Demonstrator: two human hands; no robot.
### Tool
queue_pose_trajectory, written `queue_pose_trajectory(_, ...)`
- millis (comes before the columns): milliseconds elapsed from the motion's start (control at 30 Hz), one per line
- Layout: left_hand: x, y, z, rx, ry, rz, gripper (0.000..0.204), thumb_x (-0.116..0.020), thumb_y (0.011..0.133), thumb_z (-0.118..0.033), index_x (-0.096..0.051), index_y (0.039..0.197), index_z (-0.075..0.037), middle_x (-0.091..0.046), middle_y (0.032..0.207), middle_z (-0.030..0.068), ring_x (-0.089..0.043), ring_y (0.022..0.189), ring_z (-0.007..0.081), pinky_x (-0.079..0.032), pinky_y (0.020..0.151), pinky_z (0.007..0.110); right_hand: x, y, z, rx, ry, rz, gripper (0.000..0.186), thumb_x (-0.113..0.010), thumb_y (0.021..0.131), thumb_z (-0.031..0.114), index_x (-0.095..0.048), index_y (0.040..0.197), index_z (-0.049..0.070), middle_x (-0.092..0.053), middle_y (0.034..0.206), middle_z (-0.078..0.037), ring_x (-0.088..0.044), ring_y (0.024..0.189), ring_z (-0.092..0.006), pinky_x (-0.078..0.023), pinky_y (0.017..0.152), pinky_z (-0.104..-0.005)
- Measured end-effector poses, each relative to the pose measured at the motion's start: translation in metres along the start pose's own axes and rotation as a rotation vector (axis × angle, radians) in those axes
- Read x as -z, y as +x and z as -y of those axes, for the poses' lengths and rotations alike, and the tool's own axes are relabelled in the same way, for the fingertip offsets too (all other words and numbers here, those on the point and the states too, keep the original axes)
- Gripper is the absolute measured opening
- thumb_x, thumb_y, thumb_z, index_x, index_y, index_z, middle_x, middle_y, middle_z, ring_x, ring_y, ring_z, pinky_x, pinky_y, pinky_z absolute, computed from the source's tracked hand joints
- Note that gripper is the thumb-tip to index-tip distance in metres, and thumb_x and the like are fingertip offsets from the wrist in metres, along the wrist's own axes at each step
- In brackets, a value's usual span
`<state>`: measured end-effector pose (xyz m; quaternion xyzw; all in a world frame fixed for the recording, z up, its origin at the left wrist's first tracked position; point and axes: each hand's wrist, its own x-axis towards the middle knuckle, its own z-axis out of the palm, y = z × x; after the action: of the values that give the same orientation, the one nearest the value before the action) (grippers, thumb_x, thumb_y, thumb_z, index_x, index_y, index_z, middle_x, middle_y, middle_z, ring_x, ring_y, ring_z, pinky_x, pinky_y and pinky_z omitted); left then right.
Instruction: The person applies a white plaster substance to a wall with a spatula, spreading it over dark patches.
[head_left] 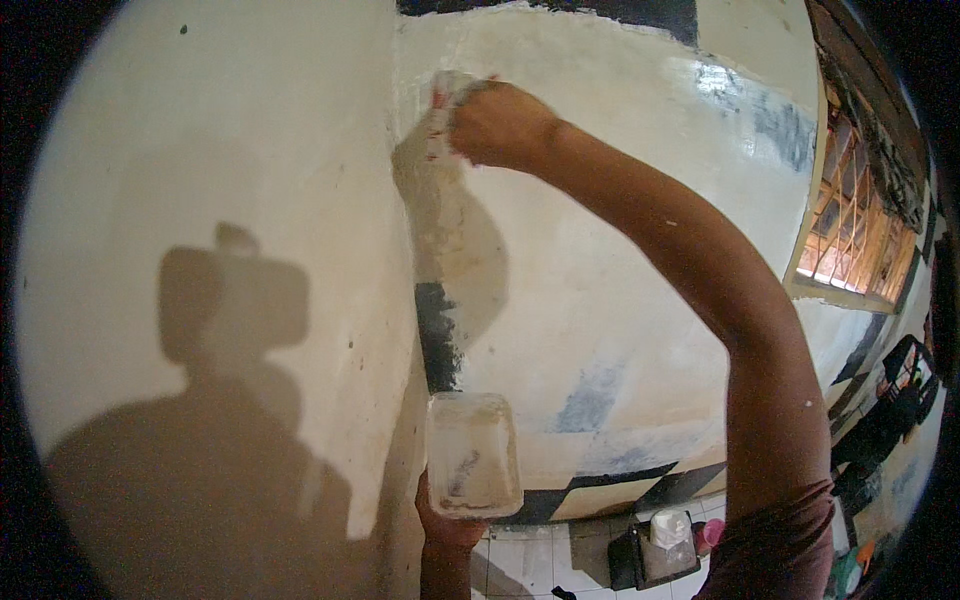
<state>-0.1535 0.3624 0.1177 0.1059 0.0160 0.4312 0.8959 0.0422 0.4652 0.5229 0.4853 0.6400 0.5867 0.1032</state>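
Observation:
High on the patchy cream-white wall (620, 270), near the corner, my right hand (495, 125) is closed on a blurred whitish-and-red thing (440, 110). Motion smears its shape, so its kind is unclear. It is at or very near the wall. Lower down, my left hand (448, 525) grips a clear, rectangular plastic tub (475, 450) from below. Whitish smears coat the tub, and a thin, pale residue shows inside. The fingers are mostly hidden behind it. Dark patches (437, 330) show through uneven white paint just above the tub.
A plain beige wall (240, 130) meets the painted one at the left and bears my shadow. Below, a dark stool or small table (665, 570) holds a white container (670, 528) and a pink cup (711, 532) on white floor tiles. A barred window (850, 215) stands at right.

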Motion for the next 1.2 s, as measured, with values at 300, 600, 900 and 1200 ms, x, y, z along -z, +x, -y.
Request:
queue_pose_trajectory(300, -0.025, -0.002, -0.006, 0.014, 0.035, -0.027, 0.052, -0.038, 0.096, -0.041, -0.049, 0.134, -0.008, -0.057, 0.127, 0.0141, -0.057, 0.115, 0.0351, -0.046, 0.096, 0.057, 0.025, 0.007, -0.028, -0.020, -0.013, -0.149, 0.010, -0.069, 0.078, 0.026, -0.070, 0.074, 0.017, -0.069, 0.084, -0.004, -0.068, 0.086, -0.0209, -0.055, 0.077, -0.0379)
queue_pose_trajectory(600, -0.035, -0.008, -0.004, 0.081, -0.051, 0.065, 0.052, -0.039, 0.096, -0.040, -0.049, 0.133, -0.004, -0.058, 0.126, 0.0152, -0.059, 0.112, 0.0334, -0.051, 0.093, 0.052, 0.030, -0.012, -0.064, -0.013, -0.055, -0.063, 0.011, -0.067, 0.078, 0.027, -0.069, 0.076, 0.016, -0.069, 0.082, -0.003, -0.068, 0.081, -0.0213, -0.055, 0.069, -0.0370)
queue_pose_trajectory(900, -0.022, -0.001, -0.005, -0.119, 0.304, 0.114, 0.052, -0.041, 0.095, -0.040, -0.047, 0.133, -0.005, -0.056, 0.126, 0.0141, -0.060, 0.112, 0.0320, -0.051, 0.092, 0.052, -0.003, 0.000, -0.090, -0.099, -0.005, -0.112, 0.009, -0.069, 0.079, 0.024, -0.071, 0.082, 0.016, -0.069, 0.077, -0.004, -0.070, 0.081, -0.0208, -0.056, 0.072, -0.0372)
queue_pose_trajectory(1200, -0.026, 0.004, 0.000, 0.046, -0.024, 0.055, 0.054, -0.040, 0.094, -0.044, -0.049, 0.134, -0.009, -0.058, 0.125, 0.0137, -0.059, 0.113, 0.0350, -0.049, 0.092, 0.060, 0.001, 0.054, -0.068, 0.057, -0.040, -0.208, 0.011, -0.062, 0.083, 0.022, -0.072, 0.085, 0.015, -0.070, 0.081, -0.009, -0.069, 0.084, -0.0269, -0.055, 0.074, -0.0403)
